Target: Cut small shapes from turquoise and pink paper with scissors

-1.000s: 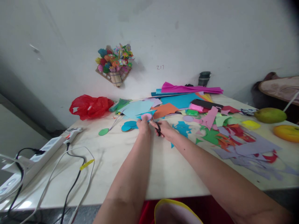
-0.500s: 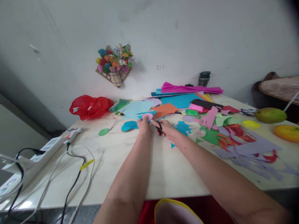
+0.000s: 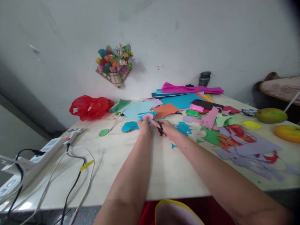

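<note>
In the head view my left hand (image 3: 144, 125) pinches a pink paper circle (image 3: 148, 117) laid over a piece of blue paper (image 3: 152, 113). My right hand (image 3: 166, 128) is closed round the black handles of a pair of scissors (image 3: 160, 128), whose blades sit at the right edge of the pink circle. Cut blue paper circles (image 3: 129, 126) lie overlapping on the table just left of my left hand. Blue paper scraps (image 3: 184, 128) are to the right of my right hand. A green paper circle (image 3: 103, 132) rests farther left.
Coloured paper sheets (image 3: 180, 101) are piled along the wall. Lilac and red offcuts (image 3: 253, 147) spread over the right side, near a yellow fruit (image 3: 288, 132) and a green mango (image 3: 270, 115). At left are a red plastic bag (image 3: 91, 107), a white power strip (image 3: 50, 150) and cables.
</note>
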A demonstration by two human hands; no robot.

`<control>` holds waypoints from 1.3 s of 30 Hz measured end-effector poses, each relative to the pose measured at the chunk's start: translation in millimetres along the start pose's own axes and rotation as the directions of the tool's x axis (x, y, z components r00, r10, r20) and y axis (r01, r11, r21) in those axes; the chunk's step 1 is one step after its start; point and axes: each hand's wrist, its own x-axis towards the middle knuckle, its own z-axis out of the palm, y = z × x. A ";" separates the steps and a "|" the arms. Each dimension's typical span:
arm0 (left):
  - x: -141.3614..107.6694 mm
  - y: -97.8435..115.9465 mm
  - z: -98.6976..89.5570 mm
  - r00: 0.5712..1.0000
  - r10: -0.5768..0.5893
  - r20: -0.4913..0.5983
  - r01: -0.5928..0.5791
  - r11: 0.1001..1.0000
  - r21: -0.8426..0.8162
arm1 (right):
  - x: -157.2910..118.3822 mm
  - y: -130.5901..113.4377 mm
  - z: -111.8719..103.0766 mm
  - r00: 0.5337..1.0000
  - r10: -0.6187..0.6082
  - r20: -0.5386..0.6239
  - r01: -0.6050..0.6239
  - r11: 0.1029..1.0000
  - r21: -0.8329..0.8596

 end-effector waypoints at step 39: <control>1.6 7.8 -0.4 0.999 -0.043 0.001 0.043 0.993 -0.107 | 1.0 -6.1 -1.5 0.999 0.034 -0.022 -0.035 0.998 -0.061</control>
